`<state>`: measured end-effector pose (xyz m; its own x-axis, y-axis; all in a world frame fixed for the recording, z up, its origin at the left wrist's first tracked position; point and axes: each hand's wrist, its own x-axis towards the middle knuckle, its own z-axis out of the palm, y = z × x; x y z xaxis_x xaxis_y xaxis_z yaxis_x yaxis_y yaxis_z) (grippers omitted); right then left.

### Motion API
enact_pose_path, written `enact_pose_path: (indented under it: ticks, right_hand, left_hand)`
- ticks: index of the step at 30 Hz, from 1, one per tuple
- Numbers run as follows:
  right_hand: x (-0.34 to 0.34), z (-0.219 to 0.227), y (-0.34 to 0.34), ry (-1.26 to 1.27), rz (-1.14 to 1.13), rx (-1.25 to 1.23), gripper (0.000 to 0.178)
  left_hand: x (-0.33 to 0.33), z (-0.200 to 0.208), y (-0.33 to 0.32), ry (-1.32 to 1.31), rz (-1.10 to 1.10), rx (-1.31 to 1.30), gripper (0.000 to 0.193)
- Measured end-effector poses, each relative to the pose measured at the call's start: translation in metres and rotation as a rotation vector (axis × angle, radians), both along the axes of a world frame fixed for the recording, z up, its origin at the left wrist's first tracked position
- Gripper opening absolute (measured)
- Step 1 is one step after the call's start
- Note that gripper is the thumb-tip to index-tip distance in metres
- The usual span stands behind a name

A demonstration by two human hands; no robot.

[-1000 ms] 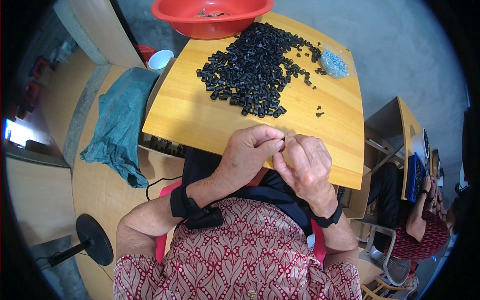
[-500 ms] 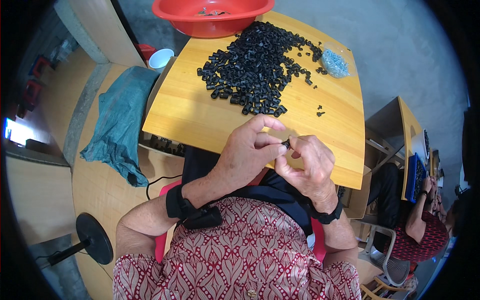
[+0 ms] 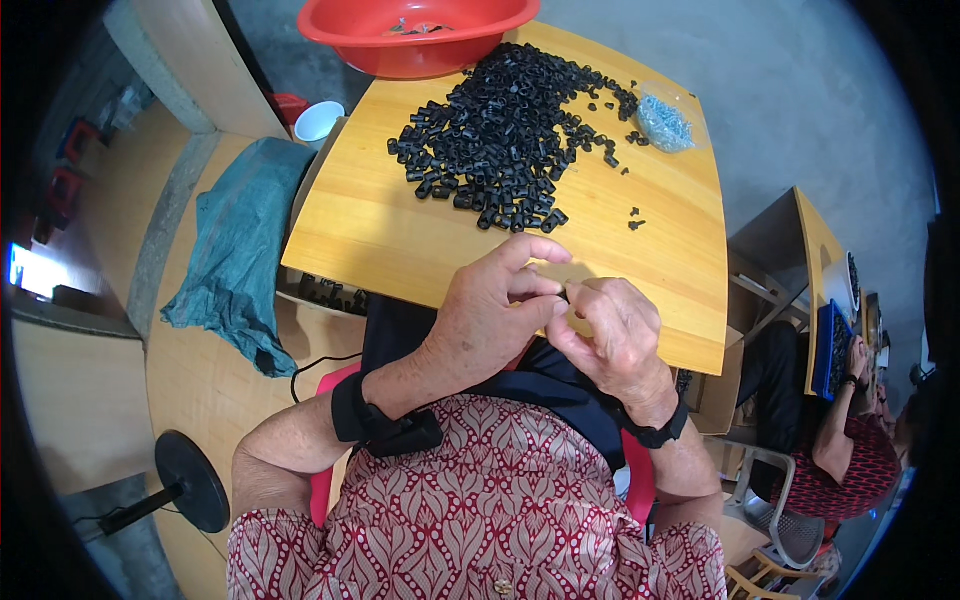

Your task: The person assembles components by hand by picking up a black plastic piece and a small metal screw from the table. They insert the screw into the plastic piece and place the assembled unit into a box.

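Note:
Above the front edge of the wooden table (image 3: 400,262), my left hand (image 3: 500,315) and my right hand (image 3: 615,335) meet at their fingertips. Both pinch one small black plastic part (image 3: 564,294), mostly covered by the fingers. Beyond my hands lies a big heap of short black tubular plastic pieces (image 3: 500,130), spread toward the table's far side. A few tiny black bits (image 3: 636,220) lie apart, right of the heap. At the far right corner rests a clear plastic bag of silvery screws (image 3: 664,124).
A red basin (image 3: 420,45) stands at the far edge. Left of the table are a green woven sack (image 3: 240,250), a white bowl (image 3: 320,121) and an open box of black pieces (image 3: 330,294). On the right a person (image 3: 840,460) sits by a blue tray (image 3: 832,350).
My fingertips have closed further over the black part, so less of it shows. My right hand has shifted slightly left. The view has moved a little.

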<state>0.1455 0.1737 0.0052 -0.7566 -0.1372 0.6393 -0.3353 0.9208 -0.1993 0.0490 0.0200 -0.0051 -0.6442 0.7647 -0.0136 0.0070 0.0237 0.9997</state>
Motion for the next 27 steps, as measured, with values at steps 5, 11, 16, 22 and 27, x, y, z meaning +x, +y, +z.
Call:
enact_pose_path:
  ticks: [5, 11, 16, 22, 27]
  right_hand:
    - [-0.002, 0.001, 0.001, 0.01, -0.019, -0.024, 0.022]
    - [-0.005, 0.001, 0.001, 0.02, -0.059, -0.107, 0.025]
    - [-0.016, 0.008, -0.008, 0.043, -0.029, -0.04, 0.027]
    - [-0.035, 0.014, -0.014, 0.048, -0.017, -0.059, 0.031]
    - [-0.029, 0.01, 0.014, -0.001, -0.132, 0.05, 0.029]
  left_hand:
    - [-0.003, 0.012, -0.002, -0.084, -0.044, -0.011, 0.042]
    - [-0.018, 0.005, -0.005, -0.122, 0.0, 0.108, 0.039]
    - [-0.022, 0.009, -0.011, -0.022, -0.051, 0.096, 0.03]
    - [-0.061, 0.024, -0.043, 0.096, 0.188, 0.158, 0.022]
    - [-0.112, 0.011, -0.112, 0.083, 0.568, 0.243, 0.022]
